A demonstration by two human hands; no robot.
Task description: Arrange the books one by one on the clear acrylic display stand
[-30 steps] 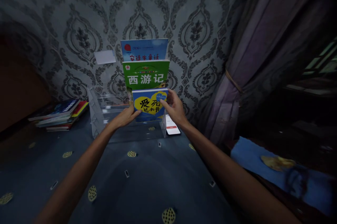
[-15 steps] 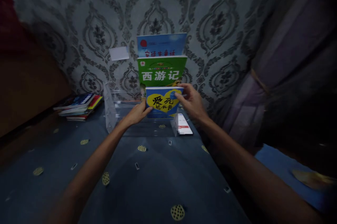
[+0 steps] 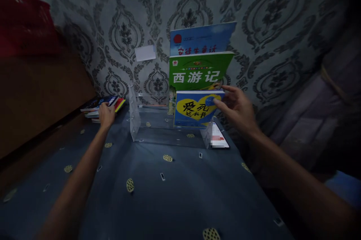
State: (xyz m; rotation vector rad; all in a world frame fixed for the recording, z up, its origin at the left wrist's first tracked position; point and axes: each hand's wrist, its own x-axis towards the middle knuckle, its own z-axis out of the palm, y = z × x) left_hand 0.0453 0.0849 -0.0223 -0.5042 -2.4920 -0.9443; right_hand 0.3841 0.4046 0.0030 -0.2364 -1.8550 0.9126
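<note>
My left hand (image 3: 107,115) is at the book stack (image 3: 94,112) on the left, its fingers curled closed over the near edge of the books. Part of its grip is hidden. With the thumb on the front cover, my right hand (image 3: 239,108) pinches the top right corner of a small blue book (image 3: 183,119) with a yellow heart. That book stands upright in the front tier of a clear acrylic rack (image 3: 134,120). Behind it rise a taller green book (image 3: 194,68) and, farther back, a light-blue book (image 3: 201,39).
A phone (image 3: 219,136) with a lit screen lies by the rack's right side. The dark blue tablecloth (image 3: 175,198) has a yellow patterned print. A white card (image 3: 145,53) is on the wallpaper. A brown box (image 3: 36,89) with a red bag (image 3: 25,24) stands at left.
My left hand has let go of the small blue book and moved left to the stack. My right hand has stayed at the book's corner. The view has turned left.
</note>
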